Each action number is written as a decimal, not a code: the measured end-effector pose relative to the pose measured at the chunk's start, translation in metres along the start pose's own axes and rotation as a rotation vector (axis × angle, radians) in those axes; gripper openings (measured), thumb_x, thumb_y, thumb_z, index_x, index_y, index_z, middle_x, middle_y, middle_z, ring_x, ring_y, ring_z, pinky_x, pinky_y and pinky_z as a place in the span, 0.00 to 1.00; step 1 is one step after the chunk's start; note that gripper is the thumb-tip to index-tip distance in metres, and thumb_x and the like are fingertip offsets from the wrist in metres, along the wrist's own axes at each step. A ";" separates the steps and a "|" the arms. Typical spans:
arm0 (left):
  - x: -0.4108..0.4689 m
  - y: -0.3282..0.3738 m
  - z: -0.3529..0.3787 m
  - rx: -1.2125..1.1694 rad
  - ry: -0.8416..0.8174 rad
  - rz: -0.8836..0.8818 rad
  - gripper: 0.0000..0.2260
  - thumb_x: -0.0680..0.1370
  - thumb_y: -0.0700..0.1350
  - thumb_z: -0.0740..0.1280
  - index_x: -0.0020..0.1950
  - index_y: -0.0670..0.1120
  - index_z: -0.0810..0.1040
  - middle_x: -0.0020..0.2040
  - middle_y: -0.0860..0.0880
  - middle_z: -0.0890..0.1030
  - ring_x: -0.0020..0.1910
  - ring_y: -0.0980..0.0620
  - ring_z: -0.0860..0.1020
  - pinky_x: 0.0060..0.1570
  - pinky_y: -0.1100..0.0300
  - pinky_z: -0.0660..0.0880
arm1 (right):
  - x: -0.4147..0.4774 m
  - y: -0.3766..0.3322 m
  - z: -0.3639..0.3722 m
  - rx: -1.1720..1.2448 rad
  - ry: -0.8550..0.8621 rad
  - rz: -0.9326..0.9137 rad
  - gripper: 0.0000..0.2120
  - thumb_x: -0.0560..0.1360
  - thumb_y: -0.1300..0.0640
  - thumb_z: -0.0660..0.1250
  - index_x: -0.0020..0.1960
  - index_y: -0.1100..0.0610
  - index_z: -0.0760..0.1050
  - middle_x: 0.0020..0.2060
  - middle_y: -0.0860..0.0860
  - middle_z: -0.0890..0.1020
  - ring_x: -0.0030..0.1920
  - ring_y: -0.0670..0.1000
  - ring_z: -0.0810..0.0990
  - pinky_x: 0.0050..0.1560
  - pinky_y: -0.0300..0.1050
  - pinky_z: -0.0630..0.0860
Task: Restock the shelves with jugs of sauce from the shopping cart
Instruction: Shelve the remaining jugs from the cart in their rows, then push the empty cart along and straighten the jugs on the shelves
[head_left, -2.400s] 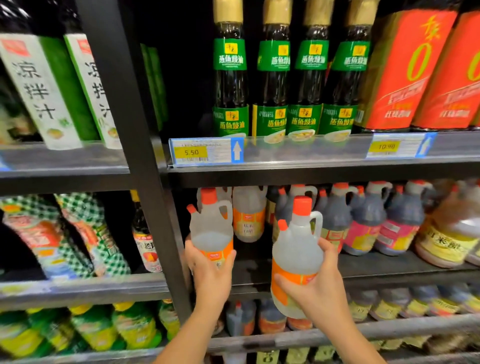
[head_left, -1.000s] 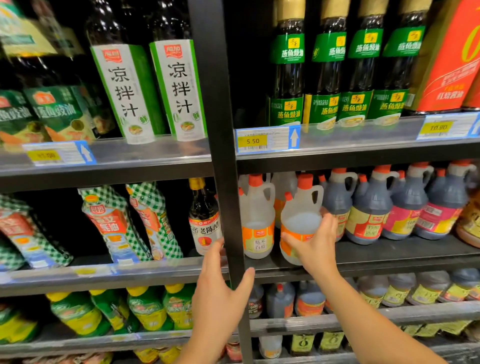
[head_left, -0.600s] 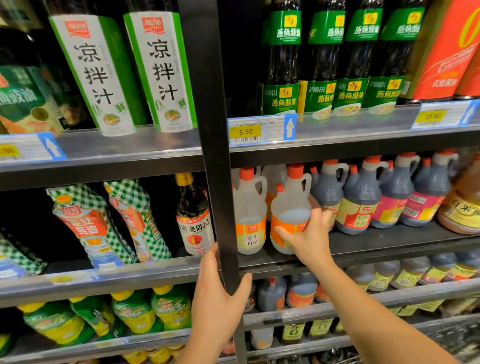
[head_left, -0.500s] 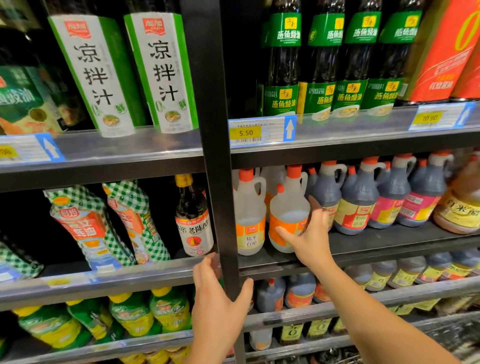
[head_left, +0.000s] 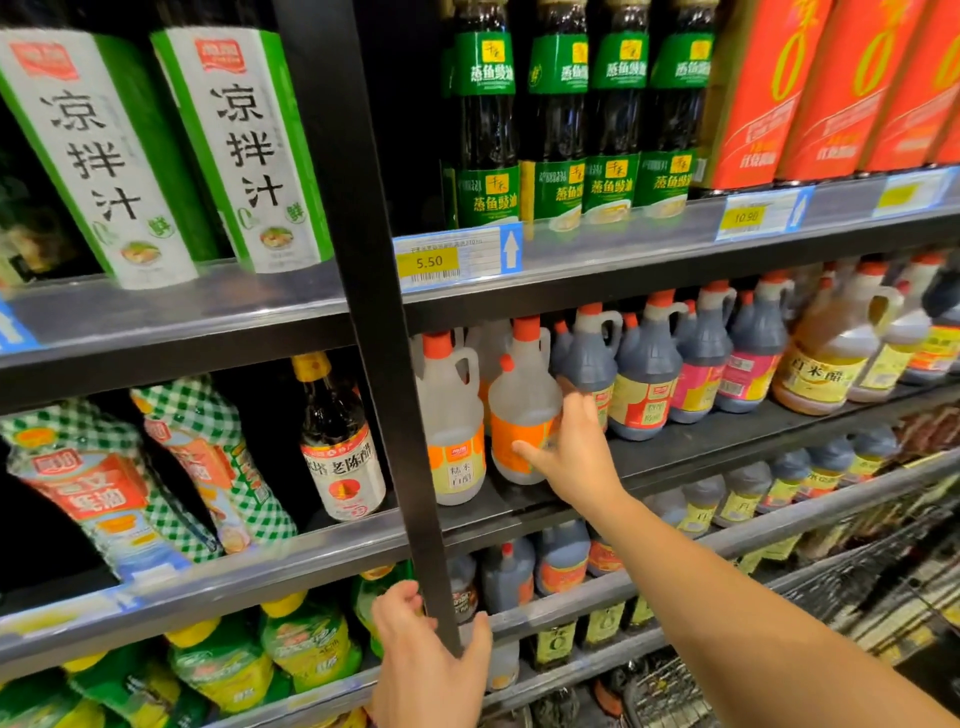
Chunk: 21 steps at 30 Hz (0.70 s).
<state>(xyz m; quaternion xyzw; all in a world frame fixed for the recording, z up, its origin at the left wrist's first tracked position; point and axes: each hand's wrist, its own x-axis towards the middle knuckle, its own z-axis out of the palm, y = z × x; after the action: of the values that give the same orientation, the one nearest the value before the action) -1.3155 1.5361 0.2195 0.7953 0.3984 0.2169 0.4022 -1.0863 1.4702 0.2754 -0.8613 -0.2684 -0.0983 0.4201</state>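
Note:
On the middle shelf (head_left: 727, 447) stand two clear jugs with orange caps and orange labels. My right hand (head_left: 571, 457) grips the right clear jug (head_left: 519, 400), thumb on its label and fingers round its right side; the jug stands upright on the shelf. The left clear jug (head_left: 452, 415) stands free beside it. At the bottom of the view, my left hand (head_left: 426, 665) straddles the black shelf post (head_left: 374, 312), with curled fingers on the post's left and the thumb on its right. Wire mesh of the shopping cart (head_left: 862, 597) shows at the lower right.
Dark sauce jugs (head_left: 649, 374) stand in a row right of the clear jugs, close to my right fingers. A tall dark bottle (head_left: 337, 441) and checked pouches (head_left: 208, 467) fill the left bay. Green-labelled bottles (head_left: 561, 130) line the shelf above. More jugs stand below.
Both clear jugs were set on the middle shelf. My left hand let go and dropped down to the post. The right jug was turned, so its orange label faces front.

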 end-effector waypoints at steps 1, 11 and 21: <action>-0.003 -0.004 0.001 -0.004 -0.043 0.033 0.29 0.68 0.52 0.76 0.60 0.50 0.63 0.53 0.53 0.66 0.47 0.54 0.74 0.38 0.68 0.66 | -0.007 0.002 -0.004 0.001 0.044 -0.003 0.37 0.68 0.52 0.77 0.69 0.62 0.63 0.60 0.56 0.68 0.60 0.53 0.69 0.56 0.43 0.72; -0.022 0.023 0.040 0.146 -0.414 0.279 0.19 0.74 0.60 0.68 0.53 0.59 0.58 0.52 0.59 0.67 0.49 0.61 0.72 0.43 0.66 0.72 | -0.096 0.051 -0.059 0.045 0.186 0.136 0.35 0.72 0.49 0.74 0.72 0.54 0.62 0.62 0.49 0.67 0.60 0.47 0.71 0.56 0.45 0.73; -0.039 0.023 0.163 0.227 -0.736 0.424 0.27 0.73 0.61 0.68 0.66 0.51 0.65 0.62 0.54 0.67 0.62 0.50 0.70 0.56 0.52 0.73 | -0.275 0.170 -0.087 -0.203 0.125 0.723 0.39 0.71 0.36 0.66 0.75 0.52 0.57 0.69 0.50 0.66 0.70 0.50 0.66 0.70 0.49 0.66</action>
<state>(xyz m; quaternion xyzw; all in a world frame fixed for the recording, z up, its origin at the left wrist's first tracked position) -1.2192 1.4204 0.1427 0.9229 0.0776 -0.0484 0.3739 -1.2192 1.2125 0.1072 -0.9300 0.0903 -0.0222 0.3555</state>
